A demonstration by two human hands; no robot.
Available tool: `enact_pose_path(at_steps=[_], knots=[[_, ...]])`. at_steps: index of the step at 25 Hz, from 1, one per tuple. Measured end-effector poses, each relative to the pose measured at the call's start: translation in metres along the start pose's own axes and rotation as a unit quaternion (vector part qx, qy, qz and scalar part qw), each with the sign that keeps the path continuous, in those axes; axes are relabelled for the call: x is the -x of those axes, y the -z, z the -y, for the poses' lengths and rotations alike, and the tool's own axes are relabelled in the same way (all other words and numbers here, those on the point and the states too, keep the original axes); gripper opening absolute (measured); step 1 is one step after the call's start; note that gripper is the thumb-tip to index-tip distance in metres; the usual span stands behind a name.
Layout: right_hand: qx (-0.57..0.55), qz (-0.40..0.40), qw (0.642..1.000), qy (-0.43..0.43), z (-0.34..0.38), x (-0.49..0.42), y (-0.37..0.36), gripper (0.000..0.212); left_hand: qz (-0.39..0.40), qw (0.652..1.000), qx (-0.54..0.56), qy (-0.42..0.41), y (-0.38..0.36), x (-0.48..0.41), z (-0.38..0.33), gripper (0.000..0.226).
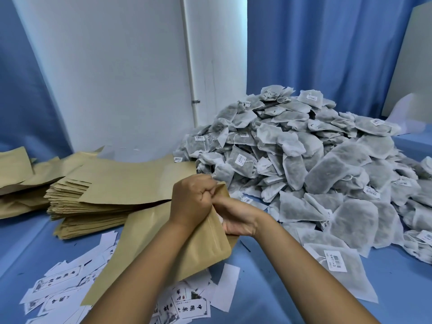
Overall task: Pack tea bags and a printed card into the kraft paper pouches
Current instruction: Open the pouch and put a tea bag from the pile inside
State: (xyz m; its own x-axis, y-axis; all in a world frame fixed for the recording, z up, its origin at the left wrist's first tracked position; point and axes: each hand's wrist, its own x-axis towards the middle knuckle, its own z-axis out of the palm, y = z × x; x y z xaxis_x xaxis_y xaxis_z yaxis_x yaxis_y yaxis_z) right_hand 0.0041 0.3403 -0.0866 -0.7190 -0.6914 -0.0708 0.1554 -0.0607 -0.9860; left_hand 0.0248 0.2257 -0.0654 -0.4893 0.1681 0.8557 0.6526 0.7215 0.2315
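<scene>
Both hands meet over one kraft pouch (163, 249) near the middle of the blue worktop (268, 288). The left hand (192, 197) is curled into a fist that pinches the pouch's top edge. The right hand (236, 218) grips the same mouth from the other side, fingers tucked under the paper, so how deep they reach inside cannot be told. The pouch slants down to the left from the hands, and its lower part lies over the scattered cards (187, 307), white slips printed with black characters, spread along the near edge of the worktop.

Behind the pouch, to the left, lies a stack of flat pouches (98, 199), with more loose ones further left. To the right, a big heap of tea bags (304, 160) rises toward a blue curtain (327, 43); many carry small barcode tags. One tea bag (346, 272) lies apart at the front, just right of the right forearm. A white wall (105, 66) stands behind the stack.
</scene>
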Motion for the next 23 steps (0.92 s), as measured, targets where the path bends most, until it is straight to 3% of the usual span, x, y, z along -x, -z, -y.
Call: enact_pose_path(at_steps=[3,5,6,8,9,10,11,12,13,14,15,16,17,20,21,22,23], knots=[[0.075,-0.145,0.986,-0.014,-0.011,-0.010,-0.001,0.037,0.028,0.996,0.002,-0.083,-0.011,-0.006,-0.026,0.011],[0.150,-0.159,0.975,-0.034,-0.019,-0.004,-0.002,0.044,0.061,0.988,-0.035,-0.136,-0.019,-0.005,-0.030,0.011],[0.190,-0.119,0.974,-0.032,-0.017,0.000,0.001,0.042,0.068,0.988,-0.052,-0.130,-0.017,-0.004,-0.022,0.012],[0.075,0.007,0.997,-0.008,-0.003,0.014,0.020,0.027,0.047,0.995,-0.067,-0.049,-0.005,0.001,0.000,0.015],[0.013,-0.009,1.000,0.001,0.004,0.015,0.036,0.024,0.038,0.997,-0.069,-0.006,0.001,0.003,0.009,0.017],[0.023,-0.092,0.996,0.008,0.009,0.016,0.056,0.023,0.035,0.997,-0.073,0.021,0.003,0.006,0.013,0.017],[0.118,-0.226,0.967,0.013,0.010,0.015,0.079,0.020,0.037,0.995,-0.082,0.029,0.001,0.008,0.011,0.016],[0.291,-0.361,0.886,-0.026,0.003,0.014,0.099,0.013,0.044,0.994,-0.094,0.025,-0.004,0.011,0.006,0.016],[0.451,-0.423,0.779,-0.101,-0.007,0.018,0.111,0.015,0.052,0.993,-0.102,0.015,-0.013,0.015,-0.001,0.016],[0.547,-0.436,0.688,-0.193,-0.020,0.020,0.117,0.036,0.059,0.993,-0.101,0.000,-0.022,0.018,-0.007,0.015],[0.584,-0.424,0.638,-0.269,-0.033,0.022,0.123,0.054,0.068,0.993,-0.095,-0.015,-0.029,0.020,-0.012,0.015],[0.592,-0.425,0.618,-0.294,-0.045,0.023,0.126,0.065,0.073,0.993,-0.088,-0.026,-0.035,0.022,-0.015,0.015],[0.595,-0.432,0.616,-0.281,-0.055,0.023,0.131,0.066,0.077,0.993,-0.085,-0.031,-0.039,0.022,-0.017,0.015],[0.635,-0.443,0.593,-0.222,-0.059,0.026,0.142,0.039,0.072,0.993,-0.087,-0.034,-0.039,0.020,-0.018,0.017],[0.635,-0.446,0.603,-0.188,-0.057,0.026,0.146,0.034,0.069,0.993,-0.089,-0.033,-0.038,0.019,-0.017,0.017],[0.596,-0.455,0.649,-0.123,-0.054,0.023,0.146,0.030,0.066,0.993,-0.088,-0.030,-0.037,0.019,-0.015,0.016],[0.507,-0.466,0.724,-0.033,-0.051,0.021,0.139,0.021,0.062,0.994,-0.084,-0.025,-0.036,0.019,-0.014,0.016]])
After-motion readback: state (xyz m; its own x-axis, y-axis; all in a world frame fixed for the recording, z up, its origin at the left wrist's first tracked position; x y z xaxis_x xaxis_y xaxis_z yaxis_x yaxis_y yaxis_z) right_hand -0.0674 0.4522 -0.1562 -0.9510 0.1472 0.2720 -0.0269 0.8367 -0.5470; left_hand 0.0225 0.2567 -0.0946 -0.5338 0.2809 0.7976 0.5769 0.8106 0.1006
